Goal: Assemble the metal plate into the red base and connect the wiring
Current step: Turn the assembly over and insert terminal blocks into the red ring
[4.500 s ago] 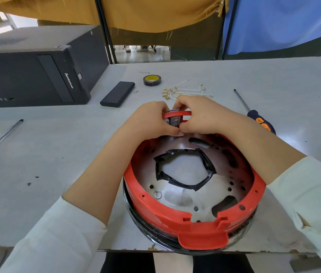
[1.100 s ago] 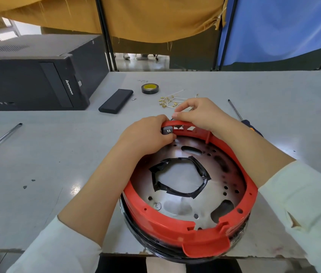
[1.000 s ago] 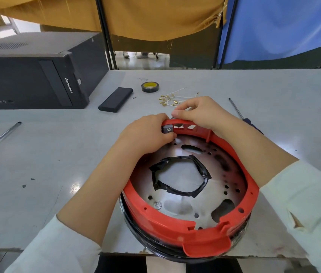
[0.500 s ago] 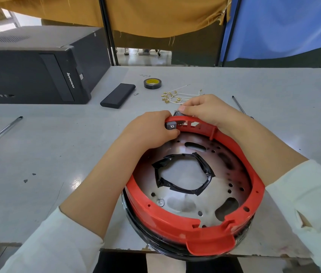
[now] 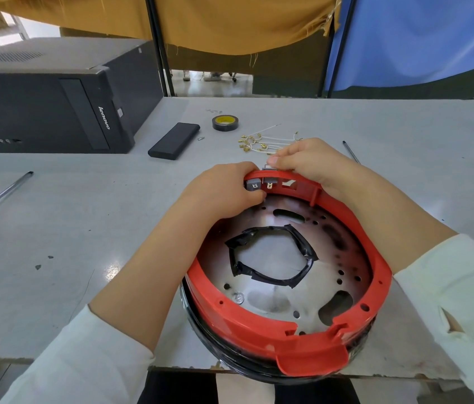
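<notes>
Two hands work the far rim of the red base (image 5: pixel 259 330), frame centre: left hand (image 5: pixel 224 193) pinching a grey terminal block (image 5: pixel 251 185), right hand (image 5: pixel 308 161) fingers curled over the rim. The seated metal plate (image 5: pixel 331 258) looks stiff; the small, likely fragile terminals need fingertip grips.

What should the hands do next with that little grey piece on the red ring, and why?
Probably press the second grey connector fully into its slot in the red base. The right hand pinches it from above and the left hand steadies the rim beside the first connector. The slot to its right looks unfilled.
</notes>
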A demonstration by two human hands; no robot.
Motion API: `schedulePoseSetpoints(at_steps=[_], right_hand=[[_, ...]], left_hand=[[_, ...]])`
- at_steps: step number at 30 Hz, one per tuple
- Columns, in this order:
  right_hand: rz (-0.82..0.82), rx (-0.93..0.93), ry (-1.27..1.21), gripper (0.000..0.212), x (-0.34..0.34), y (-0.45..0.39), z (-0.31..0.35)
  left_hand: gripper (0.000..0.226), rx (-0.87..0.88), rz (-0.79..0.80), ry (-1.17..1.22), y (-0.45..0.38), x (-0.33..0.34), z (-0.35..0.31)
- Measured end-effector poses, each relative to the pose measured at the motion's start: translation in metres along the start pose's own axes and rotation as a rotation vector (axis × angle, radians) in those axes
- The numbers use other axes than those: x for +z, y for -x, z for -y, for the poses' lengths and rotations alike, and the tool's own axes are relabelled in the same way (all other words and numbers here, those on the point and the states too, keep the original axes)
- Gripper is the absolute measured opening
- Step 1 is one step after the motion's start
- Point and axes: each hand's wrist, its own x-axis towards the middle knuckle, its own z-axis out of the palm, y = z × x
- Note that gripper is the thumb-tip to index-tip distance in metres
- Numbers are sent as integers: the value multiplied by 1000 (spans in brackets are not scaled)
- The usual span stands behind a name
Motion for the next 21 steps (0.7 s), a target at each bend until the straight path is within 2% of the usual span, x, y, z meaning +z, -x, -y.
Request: schedulePoseSetpoints(at_steps=[3, 6, 21], right_hand=[[-3, 38, -13, 19, 0, -2, 1], [23, 54, -35, 25, 0, -3, 2], [75, 59, -45, 23, -3, -4, 0]], left_hand=[[33, 9, 1, -3, 1, 0, -1], [34, 10, -1, -8, 1, 0, -1], [33, 14, -5, -27, -2, 1, 1]])
